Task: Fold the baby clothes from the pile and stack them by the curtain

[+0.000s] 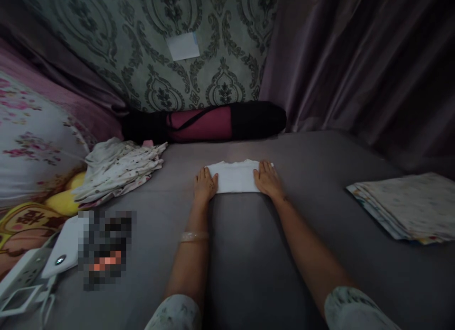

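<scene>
A white folded garment [236, 177] lies flat on the grey bed sheet [245, 254] straight ahead of me, its far edge slightly uneven. My left hand [206, 182] rests on the garment's left end, fingers stretched forward and thumb over the cloth. On the opposite end lies my right hand [267, 178], also flat, with its thumb pointing inward. Both palms press down rather than grip. The cloth under the hands is hidden.
Crumpled patterned clothes [121, 166] lie to the left, near a power strip [26, 273] and a white device [67, 247]. A stack of folded cloth [408, 206] sits at right. Along the wall lies a long black and red bag [202, 123].
</scene>
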`<act>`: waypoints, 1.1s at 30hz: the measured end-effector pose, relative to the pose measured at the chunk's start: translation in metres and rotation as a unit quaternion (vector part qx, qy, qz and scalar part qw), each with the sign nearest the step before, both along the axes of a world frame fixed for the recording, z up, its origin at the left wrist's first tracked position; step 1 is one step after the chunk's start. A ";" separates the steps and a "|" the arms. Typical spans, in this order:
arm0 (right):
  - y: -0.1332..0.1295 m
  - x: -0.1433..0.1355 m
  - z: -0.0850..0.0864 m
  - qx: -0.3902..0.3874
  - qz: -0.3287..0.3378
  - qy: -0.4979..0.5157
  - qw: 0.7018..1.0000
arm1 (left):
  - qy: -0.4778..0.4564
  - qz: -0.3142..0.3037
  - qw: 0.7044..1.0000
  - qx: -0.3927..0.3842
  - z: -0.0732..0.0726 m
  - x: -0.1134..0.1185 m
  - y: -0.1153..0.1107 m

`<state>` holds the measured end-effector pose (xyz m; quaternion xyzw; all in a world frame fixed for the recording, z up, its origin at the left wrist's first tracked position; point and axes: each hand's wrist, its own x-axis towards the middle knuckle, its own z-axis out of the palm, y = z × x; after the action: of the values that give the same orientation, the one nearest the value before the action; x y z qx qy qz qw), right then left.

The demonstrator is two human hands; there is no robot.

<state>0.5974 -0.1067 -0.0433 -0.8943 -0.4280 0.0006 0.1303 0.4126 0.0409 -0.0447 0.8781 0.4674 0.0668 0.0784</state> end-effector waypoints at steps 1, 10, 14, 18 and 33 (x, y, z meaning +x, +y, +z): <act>0.001 -0.001 0.002 0.003 -0.002 -0.001 1.000 | 0.004 0.004 1.000 0.007 0.003 0.000 -0.002; 0.016 -0.032 0.006 0.016 0.060 -0.015 0.998 | 0.012 -0.036 0.998 0.052 0.009 0.017 -0.024; 0.016 -0.034 0.000 0.009 0.056 -0.016 0.998 | 0.018 -0.031 0.999 0.004 0.001 0.017 -0.022; 0.015 -0.032 0.003 -0.001 0.056 -0.003 0.998 | 0.010 -0.033 0.999 -0.013 0.004 0.017 -0.021; 0.045 -0.067 0.007 0.005 0.111 -0.021 0.994 | -0.162 0.028 0.985 -0.050 0.019 -0.002 0.002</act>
<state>0.5303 -0.0621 -0.0362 -0.8405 -0.5273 -0.0056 0.1247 0.4110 0.0429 -0.0256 0.8372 0.4757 0.1868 0.1949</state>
